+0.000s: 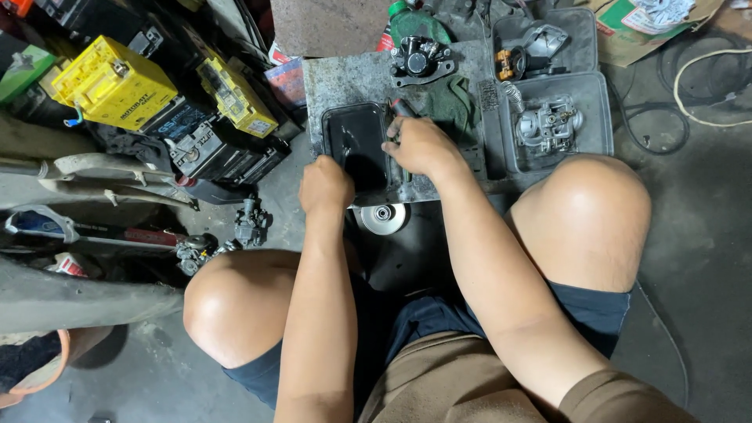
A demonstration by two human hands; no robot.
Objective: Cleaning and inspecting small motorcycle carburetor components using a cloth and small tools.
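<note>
The left hand (325, 186) is resting curled at the black tray's (354, 141) seven o'clock corner. The right hand (419, 146), nearer, is gripping a red-tipped tool (402, 107) pointing toward twelve o'clock, fingers closed around it.

There are two yellow batteries (113, 82) (235, 95) and two grey trays (599, 117) (583, 35). I count one green bottle (415, 22), one dark tray (356, 141) and two hands (325, 184) (419, 145).

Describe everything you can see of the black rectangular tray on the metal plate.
The black tray is a shallow rectangular pan with rounded corners and a raised rim, apparently plastic or dark metal. Its inside looks dark and glossy, perhaps wet with liquid. It lies flat on the left part of the scuffed grey metal plate. The left hand rests at its near edge; the right hand, closed on a dark-handled tool, is at its right side.
</note>
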